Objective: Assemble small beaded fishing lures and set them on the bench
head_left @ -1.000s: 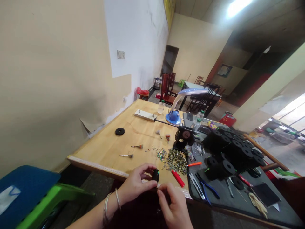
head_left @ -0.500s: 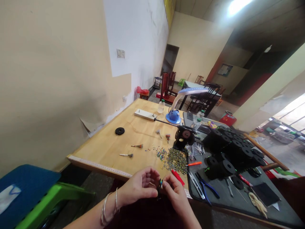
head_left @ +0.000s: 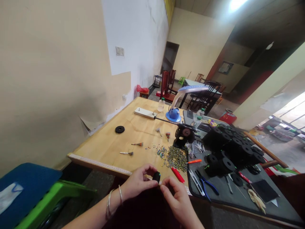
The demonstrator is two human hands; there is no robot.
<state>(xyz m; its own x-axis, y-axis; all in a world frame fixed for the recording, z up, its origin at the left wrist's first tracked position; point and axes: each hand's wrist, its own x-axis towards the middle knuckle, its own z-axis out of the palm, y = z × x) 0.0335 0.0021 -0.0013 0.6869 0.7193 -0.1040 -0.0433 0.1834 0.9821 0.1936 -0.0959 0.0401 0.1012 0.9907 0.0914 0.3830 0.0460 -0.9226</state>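
Hands have parted, the left hand [head_left: 137, 183] pinching a black oval object [head_left: 156, 176], the loose right hand [head_left: 177, 199] beside it.

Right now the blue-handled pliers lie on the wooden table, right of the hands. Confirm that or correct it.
Wrong surface: the head view shows the blue-handled pliers lying on the black mat, not the wooden table. They do lie right of the left hand and right hand.
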